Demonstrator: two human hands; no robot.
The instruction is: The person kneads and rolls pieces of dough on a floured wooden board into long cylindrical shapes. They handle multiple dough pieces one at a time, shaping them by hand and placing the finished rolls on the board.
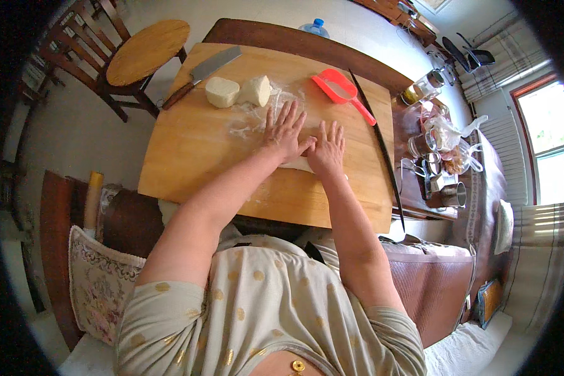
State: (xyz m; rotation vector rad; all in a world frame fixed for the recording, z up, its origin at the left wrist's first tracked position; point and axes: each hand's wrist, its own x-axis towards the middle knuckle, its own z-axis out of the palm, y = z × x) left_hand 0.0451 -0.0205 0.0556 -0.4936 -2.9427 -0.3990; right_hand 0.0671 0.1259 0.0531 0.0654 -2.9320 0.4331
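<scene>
Both of my hands lie palm down over a roll of white dough (298,163) on a wooden board (192,155). My left hand (285,134) is flat, its fingers spread toward the far side. Beside it, my right hand (328,148) presses down with fingers slightly apart; the thumbs meet. The hands hide much of the roll. Beyond my left hand sit two thick pieces of dough, one rounded (222,92) and one with a cut face (255,91). White flour (282,101) is scattered around them.
A cleaver (216,63) lies at the board's far left corner. At the right are a red scoop (340,89) holding flour and a long dark tapered rod (380,141) reaching past the near edge. Jars, a metal cup (452,195) and plastic bags (446,134) crowd the table's right side.
</scene>
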